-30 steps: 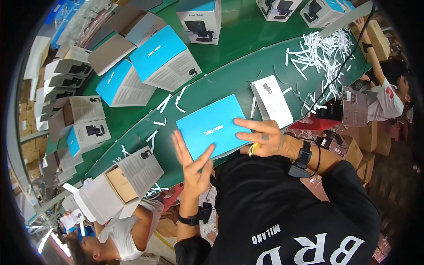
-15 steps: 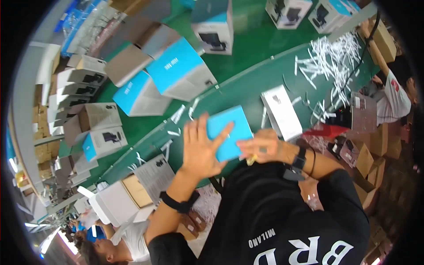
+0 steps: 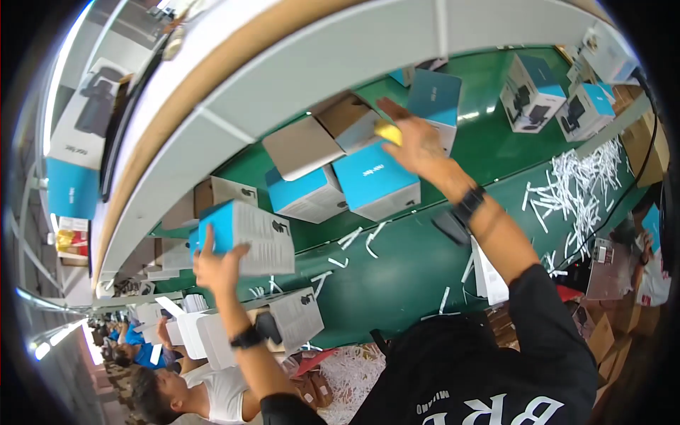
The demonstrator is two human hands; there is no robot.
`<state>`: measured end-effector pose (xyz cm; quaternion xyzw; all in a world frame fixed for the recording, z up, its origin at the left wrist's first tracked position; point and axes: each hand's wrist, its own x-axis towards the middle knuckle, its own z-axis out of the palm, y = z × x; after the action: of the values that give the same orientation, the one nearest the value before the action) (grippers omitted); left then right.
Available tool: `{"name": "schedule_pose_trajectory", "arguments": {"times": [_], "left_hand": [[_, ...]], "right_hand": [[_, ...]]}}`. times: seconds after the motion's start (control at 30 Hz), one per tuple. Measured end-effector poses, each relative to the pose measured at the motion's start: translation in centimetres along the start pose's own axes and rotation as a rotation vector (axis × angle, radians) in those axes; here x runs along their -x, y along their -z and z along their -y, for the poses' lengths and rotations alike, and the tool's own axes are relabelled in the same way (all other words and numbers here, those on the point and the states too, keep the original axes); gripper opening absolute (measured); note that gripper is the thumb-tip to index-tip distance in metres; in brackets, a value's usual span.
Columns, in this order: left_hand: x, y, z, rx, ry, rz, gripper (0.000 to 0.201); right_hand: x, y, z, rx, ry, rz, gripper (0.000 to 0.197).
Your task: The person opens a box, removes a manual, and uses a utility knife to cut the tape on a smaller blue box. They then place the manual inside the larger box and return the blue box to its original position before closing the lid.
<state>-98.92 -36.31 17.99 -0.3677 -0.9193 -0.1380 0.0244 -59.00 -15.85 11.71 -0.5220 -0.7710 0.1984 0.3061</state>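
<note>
My left hand [image 3: 216, 270] grips a blue-topped white box [image 3: 263, 241] at the left, thumb and fingers spread over its near end. That box shows a small chair-like print on one side and lies at a slant. My right hand [image 3: 419, 145] reaches over another blue-topped box [image 3: 377, 178], its fingers stretched out. A yellow thing [image 3: 388, 132] shows at its fingers; I cannot tell whether it is worn or held. Brown inner flaps of an open box [image 3: 343, 120] lie just beyond. A similar blue-topped box [image 3: 308, 195] stands between my hands.
Paper strips [image 3: 584, 188] heap at the right of the green table [image 3: 368, 276]. More printed boxes [image 3: 528, 95] stand at the far right. A grey shelf edge [image 3: 319, 64] arches overhead. A white-shirted person [image 3: 212, 389] sits at lower left.
My hands have parted from the small blue box at the front. The left has moved left onto a box; the right has reached up and forward over the far boxes. The view has shifted.
</note>
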Motion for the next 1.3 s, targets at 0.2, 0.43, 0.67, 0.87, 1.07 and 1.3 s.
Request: {"name": "schedule_pose_trajectory", "arguments": {"times": [0.2,0.43,0.67,0.87,1.07,1.3], "left_hand": [[-5.5,-11.5,-3.2,0.031,0.226,0.114,0.098],[-2.9,-13.9,-3.0,0.808,-0.152,-0.192,0.091],[28.3,-7.3,-14.7,1.587,-0.740,0.255,0.069],[32.7,-12.4,-7.5,1.251,-1.048,0.572,0.066],[30.6,-15.1,6.0,0.719,-1.137,0.574,0.065],[35.3,-9.5,5.1,1.344,-0.586,0.455,0.077]], "right_hand": [[-8.2,-2.0,-2.1,0.329,0.399,-0.253,0.049],[3.0,15.6,3.4,0.600,0.632,-0.599,0.007],[20.8,13.2,15.3,0.064,0.683,-0.348,0.013],[28.4,6.5,15.2,0.361,0.475,-0.168,0.014],[32.9,7.7,11.8,-0.216,0.425,-0.150,0.011],[40.7,3.8,-8.6,0.396,-0.551,-0.197,0.062]]}}
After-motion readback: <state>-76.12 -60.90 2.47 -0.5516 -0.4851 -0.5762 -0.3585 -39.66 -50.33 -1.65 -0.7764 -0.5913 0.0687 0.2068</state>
